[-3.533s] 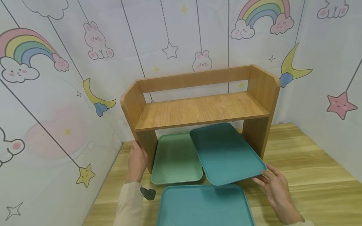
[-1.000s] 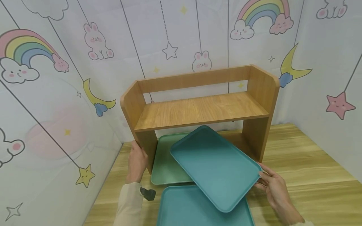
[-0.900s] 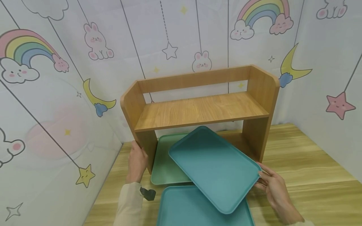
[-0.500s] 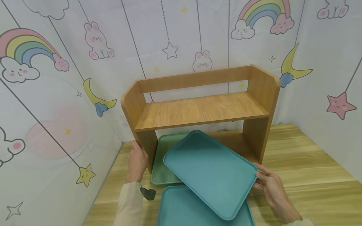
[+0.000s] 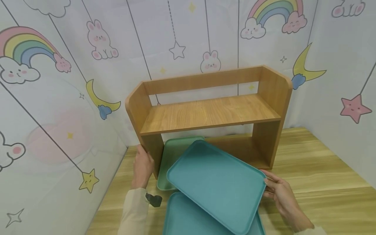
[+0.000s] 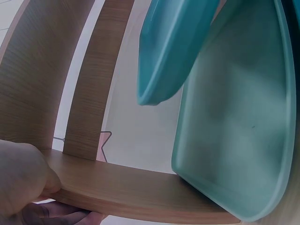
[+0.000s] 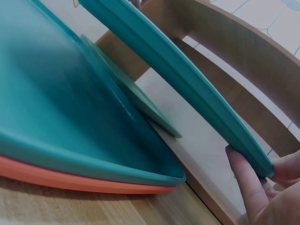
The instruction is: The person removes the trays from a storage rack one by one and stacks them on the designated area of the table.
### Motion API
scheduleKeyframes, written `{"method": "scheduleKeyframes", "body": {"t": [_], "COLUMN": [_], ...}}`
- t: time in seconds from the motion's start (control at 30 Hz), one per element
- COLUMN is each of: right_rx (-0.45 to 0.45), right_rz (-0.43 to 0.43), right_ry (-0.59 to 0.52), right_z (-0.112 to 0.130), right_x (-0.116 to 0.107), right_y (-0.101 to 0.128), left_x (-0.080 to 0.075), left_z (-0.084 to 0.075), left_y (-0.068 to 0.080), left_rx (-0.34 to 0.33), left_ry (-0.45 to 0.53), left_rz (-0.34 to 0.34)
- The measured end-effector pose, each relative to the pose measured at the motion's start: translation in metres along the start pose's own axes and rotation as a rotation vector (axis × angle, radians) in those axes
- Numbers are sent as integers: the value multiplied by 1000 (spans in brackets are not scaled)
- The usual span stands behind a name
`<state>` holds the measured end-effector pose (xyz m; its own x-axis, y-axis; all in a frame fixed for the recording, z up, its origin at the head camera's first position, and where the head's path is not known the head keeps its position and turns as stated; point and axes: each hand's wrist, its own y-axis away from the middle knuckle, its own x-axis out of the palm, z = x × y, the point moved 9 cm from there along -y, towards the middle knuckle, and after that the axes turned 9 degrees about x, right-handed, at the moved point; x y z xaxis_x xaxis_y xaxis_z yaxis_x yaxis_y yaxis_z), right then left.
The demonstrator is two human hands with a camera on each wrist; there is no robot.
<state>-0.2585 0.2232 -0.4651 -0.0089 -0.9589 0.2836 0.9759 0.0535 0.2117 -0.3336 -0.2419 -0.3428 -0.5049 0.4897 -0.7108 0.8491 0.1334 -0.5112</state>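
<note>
My right hand (image 5: 282,195) pinches the right corner of a teal tray (image 5: 217,182), thumb above and fingers beneath. Turned at an angle, this tray hangs raised over a green tray (image 5: 168,163) and a second teal tray (image 5: 188,215). With my left hand (image 5: 142,168) I grip the left side panel of a wooden desktop shelf (image 5: 211,112); the left wrist view shows thumb and fingers on either side of the panel's edge. The green tray lies in the shelf's lower compartment at the left, partly hidden by the held tray.
An orange tray (image 7: 89,180) lies directly under the lower teal tray, seen in the right wrist view. Everything stands on a wood-grain table (image 5: 320,176). A white cartoon-print backdrop (image 5: 188,32) encloses the back and both sides.
My right hand has drawn the teal tray out of the lower compartment's right part, toward me and left, turning it. More of the green tray is covered. My left hand has stayed put.
</note>
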Motion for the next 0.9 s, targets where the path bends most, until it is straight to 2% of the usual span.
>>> {"method": "scheduleKeyframes", "body": {"t": [0.33, 0.73, 0.9], "right_rx": [7, 10, 33], "right_rz": [7, 36, 21], "right_ry": [18, 87, 126], "right_z": [-3, -3, -5], "right_x": [1, 7, 6], "right_y": [-1, -1, -2], "left_x": [-1, 0, 0], "left_z": [-1, 0, -1], "left_y": [0, 0, 0], "left_rx": [7, -4, 11], "left_ry": [-7, -2, 0], "left_rz": [-9, 5, -2]}}
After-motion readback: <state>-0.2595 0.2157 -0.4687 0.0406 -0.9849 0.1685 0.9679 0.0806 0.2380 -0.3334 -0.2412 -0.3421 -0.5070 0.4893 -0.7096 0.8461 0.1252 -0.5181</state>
